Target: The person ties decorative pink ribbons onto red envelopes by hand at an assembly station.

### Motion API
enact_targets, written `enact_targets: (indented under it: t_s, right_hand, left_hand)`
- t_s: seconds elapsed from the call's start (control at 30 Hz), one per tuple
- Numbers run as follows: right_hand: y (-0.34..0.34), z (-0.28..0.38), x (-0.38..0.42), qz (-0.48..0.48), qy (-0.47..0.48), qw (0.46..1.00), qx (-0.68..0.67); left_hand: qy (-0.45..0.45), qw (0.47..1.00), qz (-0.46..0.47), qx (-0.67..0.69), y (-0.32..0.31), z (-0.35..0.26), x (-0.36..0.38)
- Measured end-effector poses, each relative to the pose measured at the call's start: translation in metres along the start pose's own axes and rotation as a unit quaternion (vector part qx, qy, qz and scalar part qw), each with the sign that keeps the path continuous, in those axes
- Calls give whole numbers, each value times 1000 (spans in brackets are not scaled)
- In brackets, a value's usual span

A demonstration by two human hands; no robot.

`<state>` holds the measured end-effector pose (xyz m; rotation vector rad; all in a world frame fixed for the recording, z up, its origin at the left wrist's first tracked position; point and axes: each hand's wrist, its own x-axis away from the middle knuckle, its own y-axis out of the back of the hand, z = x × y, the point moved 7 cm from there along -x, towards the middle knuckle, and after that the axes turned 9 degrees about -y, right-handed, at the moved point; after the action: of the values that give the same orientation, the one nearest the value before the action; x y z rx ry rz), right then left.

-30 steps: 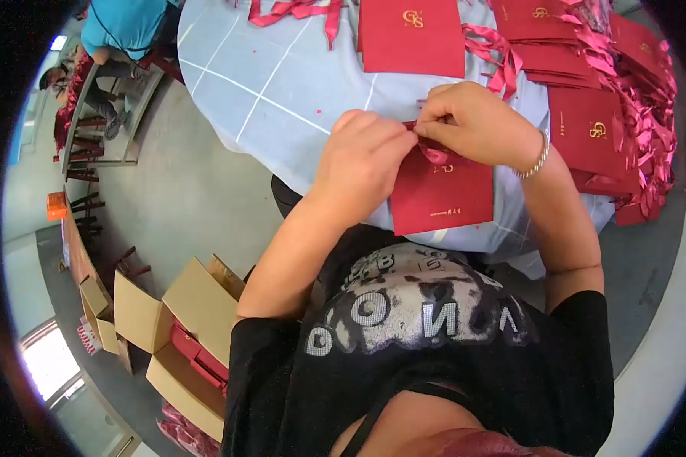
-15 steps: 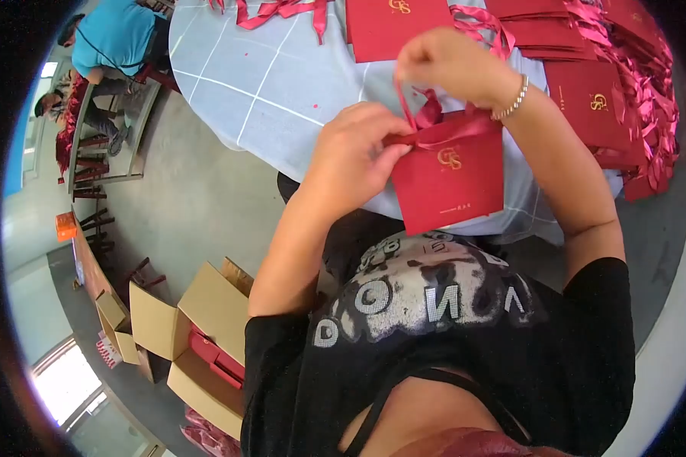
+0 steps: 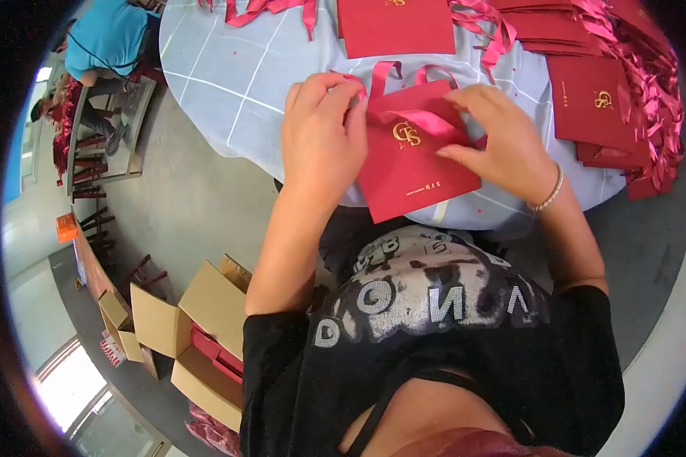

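Observation:
A red paper bag point(image 3: 423, 171) with a gold logo lies tilted at the near edge of the cloth-covered table point(image 3: 206, 84). My left hand point(image 3: 324, 137) is at the bag's upper left corner, its thumb and fingers pinched together; what they grip is too small to make out. At the bag's right side is my right hand point(image 3: 499, 141), thumb and fingers apart, with the thumb over the bag's front. A pink ribbon point(image 3: 415, 119) crosses the front below the top edge, and ribbon loops rise behind the bag.
Another red bag point(image 3: 396, 34) lies beyond. Stacked red bags with ribbons point(image 3: 598, 103) fill the table's right side. Loose ribbon point(image 3: 270, 9) lies at the far left. An open cardboard box point(image 3: 213, 305) stands on the floor at lower left. A person in blue point(image 3: 107, 38) sits at upper left.
The bag has shifted left and tilted. My right hand has come down from above the ribbon to the bag's right side and opened. My left hand has moved left and up.

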<state>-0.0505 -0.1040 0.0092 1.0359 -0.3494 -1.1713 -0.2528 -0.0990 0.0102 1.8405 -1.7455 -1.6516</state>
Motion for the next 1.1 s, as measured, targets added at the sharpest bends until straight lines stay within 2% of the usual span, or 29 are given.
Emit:
enact_targets:
  t_s: [0.1, 0.3, 0.4, 0.53, 0.63, 0.73, 0.83, 0.93, 0.97, 1.1]
  right_hand:
    - [-6, -10, 20, -28, -14, 998, 49]
    - [16, -14, 33, -55, -28, 998, 30]
    - [31, -31, 44, -45, -71, 996, -22]
    - [48, -47, 47, -36, -101, 989, -98]
    - [62, -55, 50, -99, -68, 993, 7]
    - [73, -52, 49, -62, -102, 992, -47]
    - [73, -69, 66, -23, -253, 920, -298]
    - [79, -83, 66, -67, -152, 871, -462]
    - [77, -86, 65, -72, -119, 834, -534]
    - [63, -99, 66, -116, -146, 728, -660]
  left_hand:
    - [-29, 997, 39, 52, -23, -9, -15]
    - [21, 966, 211, 146, -73, -4, -36]
    - [22, 958, 241, 154, -82, 8, -35]
    - [84, 938, 280, 185, -89, 14, -26]
    - [102, 933, 290, 188, -86, 12, -26]
    - [112, 931, 289, 193, -84, 13, -25]
    - [131, 921, 284, 234, -79, 12, -24]
    - [147, 903, 272, 298, -77, 10, -24]
    - [144, 902, 262, 311, -76, 9, -23]
    - [177, 885, 276, 331, -74, 7, -20]
